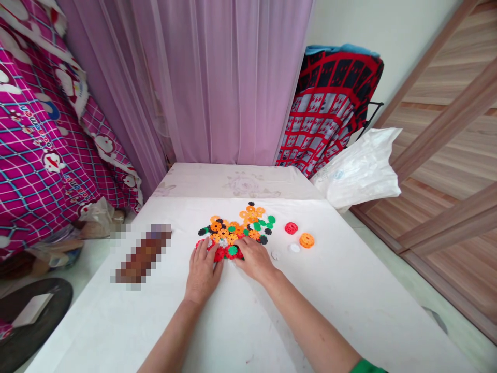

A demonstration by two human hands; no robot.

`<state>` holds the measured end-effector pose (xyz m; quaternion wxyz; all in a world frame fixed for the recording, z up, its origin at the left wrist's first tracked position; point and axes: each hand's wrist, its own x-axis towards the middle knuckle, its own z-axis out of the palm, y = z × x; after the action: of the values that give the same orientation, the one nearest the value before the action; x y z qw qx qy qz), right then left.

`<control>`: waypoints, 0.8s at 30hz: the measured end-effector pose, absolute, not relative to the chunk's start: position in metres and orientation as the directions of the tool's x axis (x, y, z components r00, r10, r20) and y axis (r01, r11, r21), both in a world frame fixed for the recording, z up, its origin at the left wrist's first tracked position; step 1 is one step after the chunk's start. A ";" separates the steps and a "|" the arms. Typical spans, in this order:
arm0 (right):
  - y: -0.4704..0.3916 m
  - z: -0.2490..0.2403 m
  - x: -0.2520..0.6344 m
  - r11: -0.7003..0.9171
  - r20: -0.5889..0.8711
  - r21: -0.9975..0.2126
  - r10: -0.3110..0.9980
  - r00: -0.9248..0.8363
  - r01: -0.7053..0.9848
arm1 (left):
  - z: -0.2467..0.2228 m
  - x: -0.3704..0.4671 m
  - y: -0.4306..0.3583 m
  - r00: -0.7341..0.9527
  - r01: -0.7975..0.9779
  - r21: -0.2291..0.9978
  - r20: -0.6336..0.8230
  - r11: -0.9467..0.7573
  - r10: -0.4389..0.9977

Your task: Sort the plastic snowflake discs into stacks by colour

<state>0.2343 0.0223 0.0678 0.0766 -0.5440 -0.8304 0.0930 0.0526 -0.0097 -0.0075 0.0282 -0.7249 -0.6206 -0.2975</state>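
A pile of notched plastic discs (223,234) lies between and just beyond the two separated hands on the white tablecloth (334,295). The left hand (202,272) touches its near-left edge, the right hand (254,257) its near-right; whether either pinches a disc, I cannot tell. A red stack (291,228) and an orange stack (306,240) sit apart, rightward.

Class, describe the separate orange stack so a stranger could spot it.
On the white table, find the disc heap at the right hand. Farther right, apart from the heap, sits the orange stack. It lies farthest right, its colour setting it off from the red stack and white pieces nearby.
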 end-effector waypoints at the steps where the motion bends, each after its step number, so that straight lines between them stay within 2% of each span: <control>1: 0.022 0.066 0.234 0.398 0.042 -0.244 0.916 -0.400 0.885 | -0.007 0.053 -0.010 0.052 0.916 0.330 0.468 -0.229 0.882; 10: 0.035 0.060 0.219 0.431 0.109 -0.277 0.902 -0.418 0.858 | -0.009 0.052 -0.005 0.020 0.898 0.372 0.496 -0.233 0.868; 15: 0.045 0.062 0.228 0.364 0.069 -0.189 0.931 -0.357 0.912 | -0.013 0.047 -0.003 -0.003 0.852 0.446 0.528 -0.275 0.849; 18: 0.044 0.066 0.234 0.356 0.107 -0.183 0.934 -0.341 0.917 | -0.014 0.045 -0.002 0.044 0.836 0.441 0.540 -0.328 0.840; 21: 0.039 0.067 0.230 0.479 0.183 -0.236 0.876 -0.445 0.846 | -0.013 0.046 -0.002 0.061 0.845 0.427 0.522 -0.323 0.851; 24: 0.037 0.064 0.225 0.608 0.194 -0.228 0.793 -0.577 0.760 | -0.012 0.046 -0.003 0.068 0.856 0.415 0.501 -0.309 0.863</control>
<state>0.2247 0.0373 0.0640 0.1392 -0.4384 -0.8859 0.0600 0.0458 -0.0029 -0.0123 -0.0051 -0.7308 -0.5879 -0.3470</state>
